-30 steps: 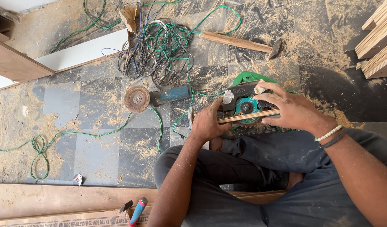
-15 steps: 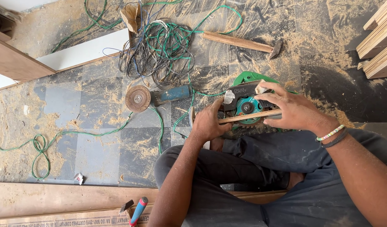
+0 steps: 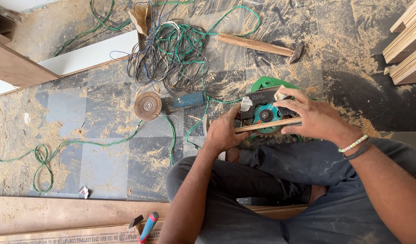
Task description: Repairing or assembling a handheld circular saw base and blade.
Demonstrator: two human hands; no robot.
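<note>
Presently, the left hand (image 3: 224, 132) and right hand (image 3: 313, 116) pinch a thin wooden strip (image 3: 267, 125) flat against the green circular power saw (image 3: 265, 110), strip still uncut.

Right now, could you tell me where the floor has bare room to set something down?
Free: the tiles between the green cable loop, the angle grinder and the long plank. Crowded: the cable tangle and around the green saw held by both hands.
</note>
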